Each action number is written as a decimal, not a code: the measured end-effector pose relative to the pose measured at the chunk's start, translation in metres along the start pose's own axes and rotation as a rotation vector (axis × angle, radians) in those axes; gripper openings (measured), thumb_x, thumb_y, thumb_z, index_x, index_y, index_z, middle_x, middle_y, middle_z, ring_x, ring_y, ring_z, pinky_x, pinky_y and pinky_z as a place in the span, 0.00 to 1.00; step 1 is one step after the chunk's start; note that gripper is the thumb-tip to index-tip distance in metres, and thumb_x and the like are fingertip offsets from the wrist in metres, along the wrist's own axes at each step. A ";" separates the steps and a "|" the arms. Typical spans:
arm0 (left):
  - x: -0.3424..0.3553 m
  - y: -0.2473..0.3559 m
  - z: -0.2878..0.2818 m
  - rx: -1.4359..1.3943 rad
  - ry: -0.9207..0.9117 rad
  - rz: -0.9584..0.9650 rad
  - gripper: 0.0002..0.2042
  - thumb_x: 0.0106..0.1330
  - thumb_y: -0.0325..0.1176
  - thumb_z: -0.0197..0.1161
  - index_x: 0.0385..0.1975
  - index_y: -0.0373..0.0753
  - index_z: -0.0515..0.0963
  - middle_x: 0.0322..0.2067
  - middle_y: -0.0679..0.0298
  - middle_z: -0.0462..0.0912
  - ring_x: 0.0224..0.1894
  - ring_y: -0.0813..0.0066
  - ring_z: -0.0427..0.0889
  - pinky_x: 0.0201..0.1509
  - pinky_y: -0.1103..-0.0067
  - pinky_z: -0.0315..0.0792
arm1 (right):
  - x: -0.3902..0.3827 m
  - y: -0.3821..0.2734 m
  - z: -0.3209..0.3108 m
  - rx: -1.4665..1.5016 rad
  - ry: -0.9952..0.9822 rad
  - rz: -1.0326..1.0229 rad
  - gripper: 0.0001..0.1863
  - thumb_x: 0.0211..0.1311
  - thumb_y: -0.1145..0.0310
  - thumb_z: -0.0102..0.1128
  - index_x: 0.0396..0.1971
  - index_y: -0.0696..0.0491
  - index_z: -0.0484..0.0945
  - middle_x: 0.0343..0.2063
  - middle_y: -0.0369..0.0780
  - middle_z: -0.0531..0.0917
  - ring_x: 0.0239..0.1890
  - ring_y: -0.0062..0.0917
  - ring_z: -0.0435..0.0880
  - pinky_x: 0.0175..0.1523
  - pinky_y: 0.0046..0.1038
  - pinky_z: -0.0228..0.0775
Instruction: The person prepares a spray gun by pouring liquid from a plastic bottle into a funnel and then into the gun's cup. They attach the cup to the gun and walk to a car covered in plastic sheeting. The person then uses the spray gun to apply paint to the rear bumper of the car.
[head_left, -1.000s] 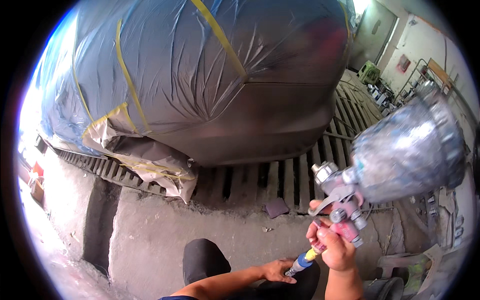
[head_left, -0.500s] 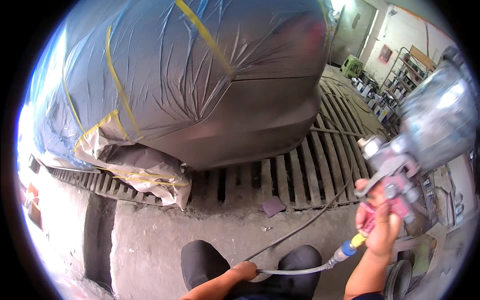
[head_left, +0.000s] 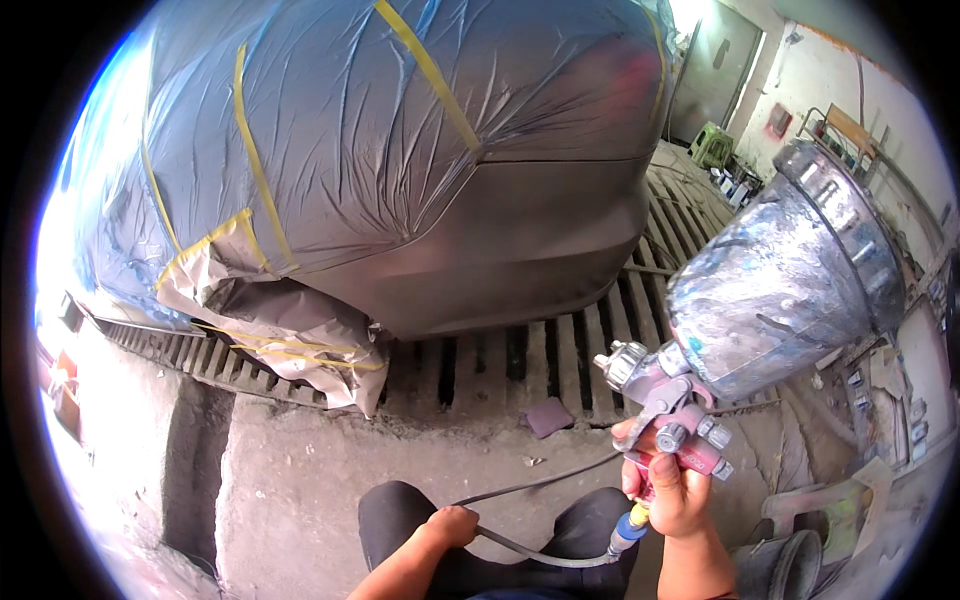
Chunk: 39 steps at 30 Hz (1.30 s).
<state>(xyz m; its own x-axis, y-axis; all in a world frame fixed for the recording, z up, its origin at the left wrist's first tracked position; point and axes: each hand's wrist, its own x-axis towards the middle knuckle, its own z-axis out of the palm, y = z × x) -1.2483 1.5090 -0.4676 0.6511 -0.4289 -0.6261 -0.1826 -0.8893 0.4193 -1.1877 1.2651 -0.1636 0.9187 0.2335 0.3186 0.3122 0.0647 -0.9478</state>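
My right hand (head_left: 676, 490) is wrapped round the red handle of a paint spray gun (head_left: 672, 405), which points left toward the car. On top of the gun sits a large metal paint cup (head_left: 775, 280), smeared with grey and blue paint and tilted to the right. A blue and yellow coupling (head_left: 628, 530) joins the handle's base to a grey air hose (head_left: 545, 556). Near my knees, my left hand (head_left: 455, 525) is closed round that hose. Ahead stands a car bumper (head_left: 520, 250) coated dark grey, its upper body under plastic masking film (head_left: 320, 130) edged with yellow tape.
Crumpled masking paper (head_left: 300, 340) covers the wheel area. A slatted floor grating (head_left: 480, 375) runs beneath the car, with a small brownish pad (head_left: 547, 418) at its near edge. A bucket (head_left: 795, 565) stands at the lower right, and a green stool (head_left: 711, 146) at the back.
My right hand has brought the spray gun left and nearer my body, with its cup swinging lower. My left hand has shifted slightly left and up, still on the hose.
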 end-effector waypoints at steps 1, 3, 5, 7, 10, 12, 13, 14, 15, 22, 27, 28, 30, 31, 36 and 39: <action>0.004 -0.005 0.006 0.007 0.003 -0.002 0.10 0.55 0.37 0.56 0.32 0.40 0.79 0.36 0.54 0.81 0.42 0.56 0.79 0.45 0.66 0.73 | 0.003 0.000 0.002 0.013 -0.014 -0.012 0.20 0.66 0.58 0.49 0.44 0.62 0.72 0.14 0.33 0.70 0.15 0.13 0.66 0.21 0.16 0.54; 0.010 -0.008 0.011 0.015 0.007 -0.009 0.10 0.55 0.37 0.56 0.32 0.40 0.79 0.37 0.54 0.81 0.43 0.56 0.79 0.45 0.66 0.73 | 0.006 0.000 0.005 0.030 -0.040 -0.020 0.19 0.66 0.59 0.49 0.43 0.61 0.73 0.14 0.33 0.70 0.15 0.13 0.65 0.21 0.17 0.54; 0.013 -0.007 0.011 0.019 0.007 -0.019 0.11 0.56 0.38 0.56 0.32 0.39 0.79 0.37 0.54 0.80 0.43 0.56 0.79 0.46 0.66 0.73 | 0.011 0.002 0.004 0.053 -0.073 -0.041 0.19 0.66 0.59 0.49 0.43 0.61 0.73 0.14 0.33 0.70 0.15 0.13 0.65 0.21 0.17 0.54; 0.015 -0.005 0.010 0.014 -0.005 -0.027 0.11 0.56 0.38 0.56 0.32 0.40 0.79 0.38 0.54 0.80 0.44 0.57 0.79 0.47 0.66 0.72 | 0.016 0.003 0.001 0.070 -0.086 -0.058 0.19 0.65 0.58 0.50 0.43 0.61 0.73 0.14 0.33 0.70 0.15 0.13 0.65 0.20 0.16 0.53; 0.016 -0.003 0.008 0.000 -0.011 -0.036 0.11 0.57 0.39 0.55 0.33 0.41 0.78 0.38 0.55 0.80 0.45 0.57 0.78 0.47 0.66 0.72 | 0.021 0.005 -0.006 0.084 -0.071 -0.063 0.20 0.65 0.57 0.50 0.43 0.60 0.73 0.14 0.34 0.71 0.14 0.12 0.64 0.19 0.15 0.52; 0.018 -0.001 0.006 0.001 -0.015 -0.032 0.11 0.58 0.40 0.55 0.34 0.42 0.78 0.38 0.56 0.80 0.45 0.57 0.78 0.47 0.66 0.72 | 0.024 0.006 -0.013 0.102 -0.043 -0.053 0.21 0.64 0.55 0.51 0.42 0.60 0.74 0.15 0.34 0.72 0.14 0.13 0.66 0.19 0.15 0.53; 0.019 0.002 0.004 0.008 -0.021 -0.026 0.11 0.58 0.40 0.55 0.34 0.42 0.78 0.38 0.56 0.80 0.45 0.57 0.78 0.46 0.66 0.72 | 0.024 0.005 -0.018 0.110 -0.031 -0.047 0.21 0.64 0.54 0.51 0.42 0.60 0.74 0.15 0.34 0.73 0.15 0.13 0.67 0.19 0.14 0.53; 0.019 0.004 0.001 0.015 -0.026 -0.020 0.11 0.58 0.41 0.55 0.35 0.43 0.78 0.38 0.56 0.80 0.45 0.57 0.78 0.46 0.66 0.72 | 0.024 0.005 -0.023 0.095 0.007 -0.024 0.22 0.63 0.52 0.51 0.40 0.59 0.75 0.16 0.34 0.74 0.15 0.13 0.69 0.19 0.13 0.55; 0.018 0.009 -0.003 0.017 -0.015 -0.018 0.11 0.58 0.41 0.54 0.35 0.43 0.78 0.38 0.56 0.80 0.45 0.57 0.78 0.46 0.65 0.72 | 0.024 0.003 -0.030 0.082 0.034 -0.019 0.22 0.63 0.51 0.51 0.39 0.59 0.75 0.17 0.34 0.74 0.16 0.14 0.70 0.19 0.13 0.57; 0.017 0.042 -0.022 0.084 0.070 0.012 0.12 0.59 0.42 0.52 0.34 0.42 0.76 0.36 0.56 0.81 0.42 0.56 0.80 0.45 0.60 0.70 | 0.028 0.001 -0.086 -0.016 0.299 -0.111 0.23 0.68 0.52 0.42 0.36 0.60 0.71 0.21 0.38 0.74 0.13 0.17 0.69 0.15 0.18 0.61; 0.021 0.063 -0.039 0.049 0.078 0.001 0.14 0.60 0.43 0.53 0.35 0.40 0.77 0.37 0.54 0.81 0.43 0.56 0.80 0.48 0.60 0.68 | 0.030 0.000 -0.127 -0.120 0.581 -0.112 0.22 0.68 0.52 0.42 0.35 0.58 0.72 0.13 0.35 0.70 0.10 0.16 0.66 0.14 0.17 0.58; 0.023 0.066 -0.041 0.048 0.087 -0.003 0.14 0.60 0.43 0.53 0.36 0.40 0.77 0.37 0.54 0.81 0.43 0.56 0.80 0.48 0.60 0.68 | 0.026 -0.001 -0.137 -0.180 0.646 -0.079 0.22 0.68 0.51 0.42 0.36 0.58 0.72 0.17 0.37 0.73 0.10 0.15 0.66 0.14 0.17 0.57; 0.026 0.069 -0.043 0.045 0.103 -0.012 0.14 0.60 0.43 0.52 0.36 0.40 0.76 0.38 0.54 0.81 0.44 0.57 0.80 0.50 0.59 0.67 | 0.025 0.001 -0.142 -0.275 0.820 -0.069 0.26 0.68 0.48 0.40 0.43 0.59 0.72 0.34 0.41 0.80 0.13 0.14 0.68 0.14 0.16 0.57; 0.027 0.068 -0.044 0.046 0.091 -0.025 0.14 0.60 0.43 0.52 0.37 0.40 0.76 0.38 0.54 0.81 0.44 0.57 0.80 0.50 0.59 0.67 | 0.024 0.002 -0.142 -0.242 0.842 -0.079 0.26 0.68 0.49 0.41 0.44 0.59 0.71 0.36 0.41 0.79 0.14 0.14 0.68 0.15 0.16 0.58; 0.034 0.060 -0.045 0.082 0.087 -0.054 0.14 0.61 0.41 0.51 0.38 0.40 0.76 0.40 0.54 0.80 0.46 0.57 0.79 0.54 0.58 0.64 | 0.004 0.009 -0.142 -0.083 0.845 -0.039 0.31 0.65 0.44 0.41 0.51 0.58 0.67 0.47 0.45 0.77 0.17 0.17 0.72 0.17 0.17 0.62; 0.038 0.051 -0.041 0.084 0.095 -0.082 0.14 0.61 0.41 0.52 0.39 0.40 0.76 0.41 0.54 0.80 0.47 0.58 0.79 0.55 0.58 0.63 | 0.003 0.015 -0.128 -0.022 0.868 0.020 0.33 0.63 0.41 0.43 0.51 0.58 0.66 0.45 0.46 0.77 0.16 0.19 0.73 0.17 0.19 0.62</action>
<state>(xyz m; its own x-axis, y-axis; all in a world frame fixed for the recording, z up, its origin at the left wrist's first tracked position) -1.2031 1.4537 -0.4432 0.7321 -0.3411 -0.5896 -0.1842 -0.9325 0.3107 -1.1493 1.1423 -0.1755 0.7806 -0.5893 0.2084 0.2907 0.0471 -0.9556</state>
